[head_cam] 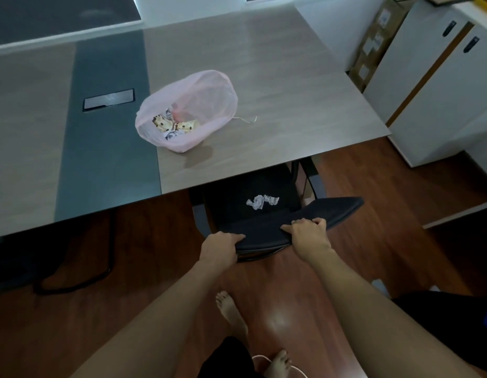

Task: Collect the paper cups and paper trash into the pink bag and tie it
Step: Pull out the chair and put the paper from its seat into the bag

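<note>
Head view, pink bag point(198, 105) open, cups point(177, 125) inside

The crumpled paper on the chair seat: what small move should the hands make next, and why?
Probably the right hand lets go of the chair back and reaches for the crumpled paper. It and the left hand both grip the back, the paper lies on the seat, and the pink bag on the table is open, untied.

Table point(264, 77) fills upper frame: open pink bag point(187, 110) at centre, thin wire point(246, 120) just right. Lower centre: chair point(236, 192) with crumpled paper point(261, 201) on its seat.
</note>
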